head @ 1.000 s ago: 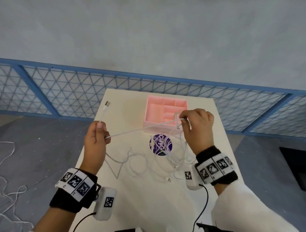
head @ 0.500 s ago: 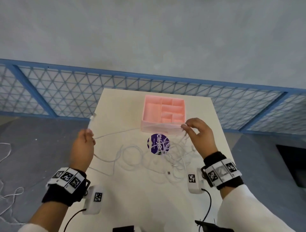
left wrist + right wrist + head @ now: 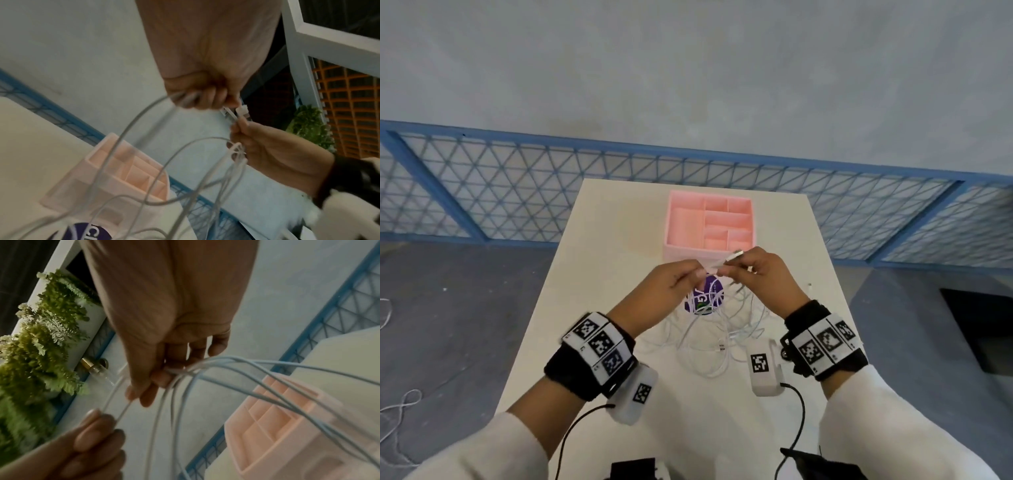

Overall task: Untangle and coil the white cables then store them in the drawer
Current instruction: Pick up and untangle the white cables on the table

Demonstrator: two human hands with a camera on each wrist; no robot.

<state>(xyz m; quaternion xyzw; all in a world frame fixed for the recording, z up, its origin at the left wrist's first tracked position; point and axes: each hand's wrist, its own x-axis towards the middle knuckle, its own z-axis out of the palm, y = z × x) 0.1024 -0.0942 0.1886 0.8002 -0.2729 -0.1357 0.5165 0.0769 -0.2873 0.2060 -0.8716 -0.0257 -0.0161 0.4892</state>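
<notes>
Several thin white cables (image 3: 709, 337) lie tangled on the cream table (image 3: 592, 281), in front of a pink drawer organiser (image 3: 710, 222) with open compartments. My two hands meet above the tangle. My left hand (image 3: 688, 274) pinches a cable near its plug end. Close beside it, my right hand (image 3: 743, 265) pinches the same cable by the plug (image 3: 734, 255) and holds several loops. The left wrist view shows my left hand (image 3: 205, 99) gripping cable strands (image 3: 144, 113). In the right wrist view, cable loops (image 3: 236, 368) hang from my right hand (image 3: 162, 369) toward the organiser (image 3: 287, 426).
A round purple sticker (image 3: 703, 298) lies on the table under the cables. A blue mesh fence (image 3: 517, 192) runs behind the table. More white cable (image 3: 400, 407) lies on the grey floor at the left. A dark mat (image 3: 983, 325) lies on the floor at the right.
My left hand has swung in from the table's left edge to meet my right hand. The stretched length of cable between them has closed to a short span.
</notes>
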